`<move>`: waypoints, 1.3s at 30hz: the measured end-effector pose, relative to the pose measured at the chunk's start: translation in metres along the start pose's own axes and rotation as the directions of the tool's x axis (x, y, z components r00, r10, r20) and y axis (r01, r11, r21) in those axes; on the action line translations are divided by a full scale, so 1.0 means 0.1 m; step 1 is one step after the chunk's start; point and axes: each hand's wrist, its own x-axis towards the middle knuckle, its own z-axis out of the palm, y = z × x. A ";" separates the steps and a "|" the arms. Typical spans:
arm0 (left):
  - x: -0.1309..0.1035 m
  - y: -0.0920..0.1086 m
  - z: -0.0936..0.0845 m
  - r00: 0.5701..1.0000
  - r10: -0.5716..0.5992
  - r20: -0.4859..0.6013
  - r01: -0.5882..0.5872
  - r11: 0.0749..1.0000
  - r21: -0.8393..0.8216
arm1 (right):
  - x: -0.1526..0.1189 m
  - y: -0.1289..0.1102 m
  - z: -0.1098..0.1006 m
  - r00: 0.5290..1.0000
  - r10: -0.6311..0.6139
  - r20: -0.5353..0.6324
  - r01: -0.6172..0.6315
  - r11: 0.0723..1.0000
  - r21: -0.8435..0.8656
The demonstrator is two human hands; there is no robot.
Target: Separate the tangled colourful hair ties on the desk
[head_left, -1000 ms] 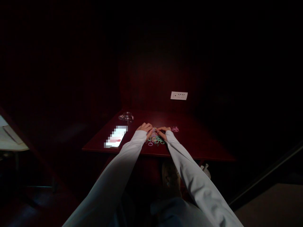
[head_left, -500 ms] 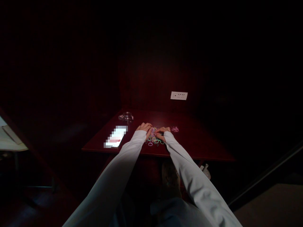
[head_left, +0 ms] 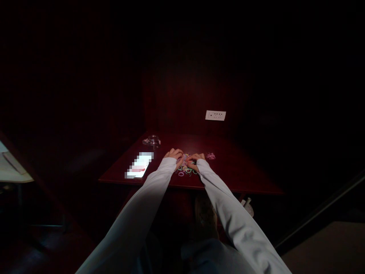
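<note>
A loose pile of small coloured hair ties [head_left: 185, 169], purple, green and yellow, lies near the front of the dark red table. My left hand [head_left: 174, 154] rests at the pile's left side, fingers bent over it and the thumb held apart. From the right, my right hand [head_left: 196, 158] reaches into the same pile. Its thumb and forefinger come together among the ties; whatever is between them is too small to make out. Just beyond my right hand sits a separate little heap of pink hair ties [head_left: 210, 156].
A lit phone [head_left: 139, 165], its screen blurred out, lies to the left on the table [head_left: 242, 175]. Behind it stands a clear container [head_left: 154, 140] with small pinkish pieces beside it. A white socket panel [head_left: 215, 115] is on the back wall.
Both hands stay at the pile with only slight finger movement. A few ties between them have shifted a little.
</note>
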 end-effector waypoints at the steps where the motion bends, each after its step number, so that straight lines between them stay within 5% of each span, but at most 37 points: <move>1: 0.00 0.00 0.00 1.000 0.001 0.005 -0.001 1.000 -0.003 | 0.00 0.00 0.00 1.000 0.000 0.001 0.000 1.000 -0.001; 17: 0.01 -0.01 0.02 1.000 0.003 0.006 -0.003 1.000 0.021 | 0.02 0.00 0.04 0.994 -0.113 0.006 0.113 0.989 -0.095; 39: 0.00 0.01 -0.01 1.000 0.010 0.005 -0.010 1.000 0.011 | 0.05 0.06 0.04 0.992 -0.085 -0.089 0.085 0.996 -0.004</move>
